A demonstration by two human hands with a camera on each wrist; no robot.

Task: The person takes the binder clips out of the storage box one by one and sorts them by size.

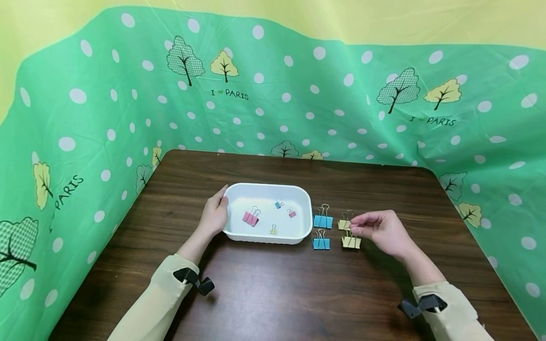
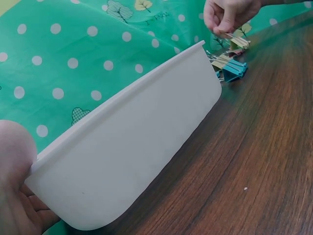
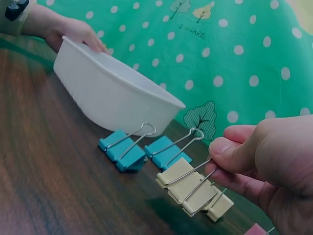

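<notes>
My left hand [image 1: 214, 214] grips the left end of a white plastic basin [image 1: 268, 239], thumb at the rim and fingers around the outside. Inside lie a larger pink binder clip [image 1: 250, 218] and small blue [image 1: 279, 204], pink [image 1: 291, 213] and yellow [image 1: 273, 229] ones. With thumb and fingertips, my right hand [image 1: 386, 232] pinches the wire handle of a pale yellow binder clip [image 3: 188, 188], which looks slightly raised above the table. Behind it is a second yellow clip [image 1: 343, 224], partly covered by the fingers.
Two blue binder clips [image 1: 323, 221] [image 1: 321, 243] stand between the basin and the yellow clips. Part of a pink clip [image 3: 256, 229] shows at the right wrist view's bottom edge. A green dotted cloth [image 1: 256, 113] hangs around the dark wooden table [image 1: 273, 293].
</notes>
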